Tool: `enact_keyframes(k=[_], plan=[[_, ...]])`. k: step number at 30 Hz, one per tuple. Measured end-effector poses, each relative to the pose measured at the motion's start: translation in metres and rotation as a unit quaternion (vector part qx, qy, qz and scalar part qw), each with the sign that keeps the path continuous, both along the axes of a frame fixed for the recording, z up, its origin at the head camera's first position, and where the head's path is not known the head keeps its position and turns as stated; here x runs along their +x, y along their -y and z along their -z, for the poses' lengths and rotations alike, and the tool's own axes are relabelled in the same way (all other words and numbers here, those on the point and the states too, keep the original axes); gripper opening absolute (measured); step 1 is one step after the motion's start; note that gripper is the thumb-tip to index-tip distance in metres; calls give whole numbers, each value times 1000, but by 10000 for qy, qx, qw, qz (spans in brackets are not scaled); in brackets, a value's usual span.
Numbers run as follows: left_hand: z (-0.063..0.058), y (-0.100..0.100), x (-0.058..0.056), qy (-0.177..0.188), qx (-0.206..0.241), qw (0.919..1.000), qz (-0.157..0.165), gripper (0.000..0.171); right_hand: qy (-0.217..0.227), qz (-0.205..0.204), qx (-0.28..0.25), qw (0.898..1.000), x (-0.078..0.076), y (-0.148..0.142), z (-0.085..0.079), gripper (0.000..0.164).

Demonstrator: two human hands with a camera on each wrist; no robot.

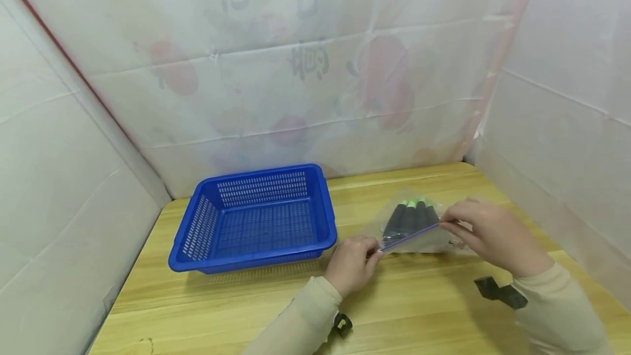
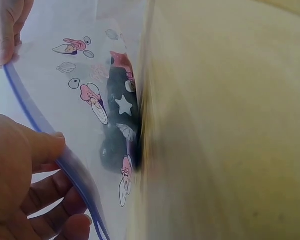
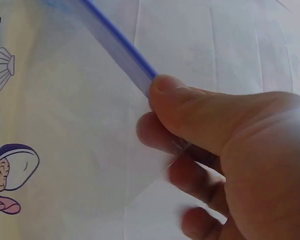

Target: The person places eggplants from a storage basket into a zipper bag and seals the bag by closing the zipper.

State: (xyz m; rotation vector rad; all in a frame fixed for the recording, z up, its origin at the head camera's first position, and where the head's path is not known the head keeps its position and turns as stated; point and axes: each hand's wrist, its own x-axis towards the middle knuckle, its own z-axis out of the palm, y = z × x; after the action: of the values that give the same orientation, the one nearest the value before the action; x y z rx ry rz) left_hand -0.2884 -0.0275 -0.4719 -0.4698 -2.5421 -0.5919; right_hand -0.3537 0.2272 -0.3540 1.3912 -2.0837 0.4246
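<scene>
A clear zip bag (image 1: pixel 425 242) with printed cartoon figures and shells stands on the table, its blue-purple zip strip (image 1: pixel 410 238) along the top edge. Several dark, rod-like things with bright green tips (image 1: pixel 411 217) lie inside; what they are I cannot tell. My left hand (image 1: pixel 351 264) pinches the strip near its left end, thumb on one side and fingers on the other. At the right end, my right hand (image 1: pixel 493 232) grips the strip between thumb and index finger. The strip (image 3: pixel 122 42) runs straight and taut between both hands.
A blue plastic basket (image 1: pixel 184 264) with slotted walls sits left of the bag, close to my left hand. Pale printed sheeting (image 1: pixel 276 97) walls in the wooden table (image 1: pixel 394 311) at the back and both sides. Small black wrist mounts (image 1: pixel 502 293) stick out near my sleeves.
</scene>
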Motion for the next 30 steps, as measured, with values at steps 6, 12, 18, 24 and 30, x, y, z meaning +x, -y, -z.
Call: enact_keyframes(k=[6, 12, 18, 24, 30], plan=[[0, 1, 2, 189, 40, 9998, -99, 12, -261, 362, -105, 9989, -2, -2, -1, 16], [-1, 3, 3, 391, 117, 9990, -173, 13, -554, 673, -231, 9959, -1, -5, -2, 11], [-2, 4, 2, 682, 204, 9970, -295, 14, -521, 916, -280, 9940, 1, -9, -5, 7], [0, 4, 1, 897, 226, 9947, -439, 14, -458, 951, -370, 9937, 1, -12, -8, 12], [1, 4, -1, 1161, 214, 9908, -663, 17, -444, 993, -480, 9929, 2, -18, -11, 15]])
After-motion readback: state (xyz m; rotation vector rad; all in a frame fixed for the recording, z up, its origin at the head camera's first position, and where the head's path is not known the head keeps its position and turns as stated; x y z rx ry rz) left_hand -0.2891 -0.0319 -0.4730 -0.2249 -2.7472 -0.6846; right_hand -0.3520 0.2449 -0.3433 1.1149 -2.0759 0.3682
